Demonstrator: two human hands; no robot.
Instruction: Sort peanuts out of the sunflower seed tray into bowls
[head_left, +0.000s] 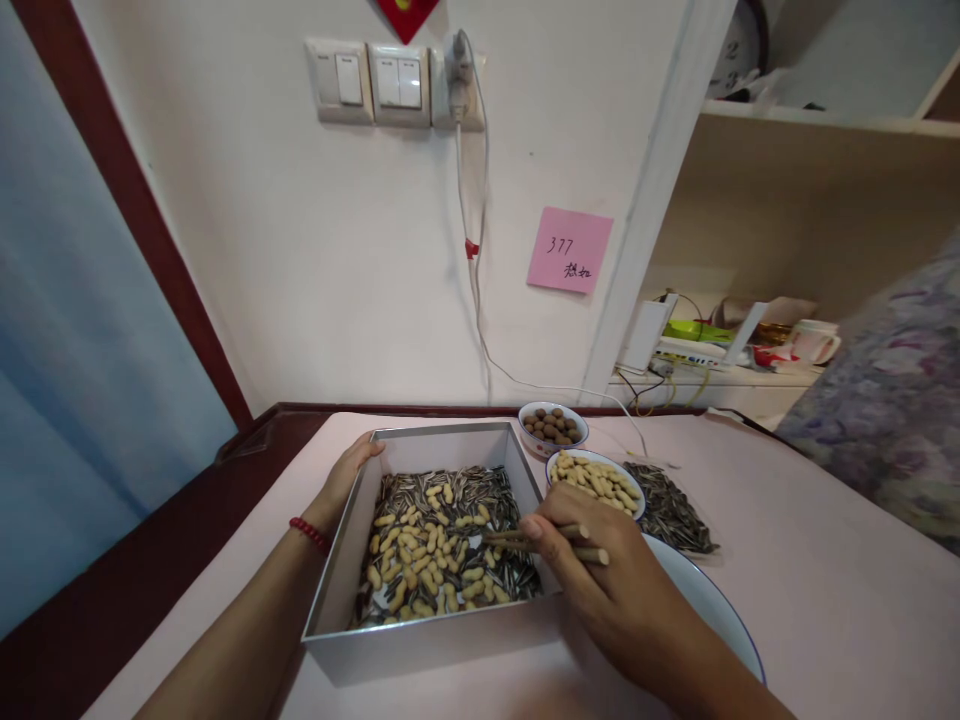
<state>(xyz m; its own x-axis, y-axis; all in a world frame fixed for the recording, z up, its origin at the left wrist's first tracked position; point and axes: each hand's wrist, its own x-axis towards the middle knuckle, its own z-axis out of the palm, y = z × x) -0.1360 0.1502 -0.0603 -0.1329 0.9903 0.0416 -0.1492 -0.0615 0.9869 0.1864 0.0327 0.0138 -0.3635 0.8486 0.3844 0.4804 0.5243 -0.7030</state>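
Chopsticks (589,553), brown with pale butt ends, held across right wall of grey box (442,642), tips at peanuts (420,562) and dark seeds (442,482) inside. Right hand (604,570) closed on chopsticks; left hand (349,475) set against far-left corner, grip cannot be told. Brown nuts (551,428) held in far bowl (528,441), more peanuts in nearer bowl (640,509).

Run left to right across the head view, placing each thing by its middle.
Blue curtain → red bracelet → left hand → box → bowl of brown nuts → bowl of peanuts → pile of dark seeds → floral fabric.
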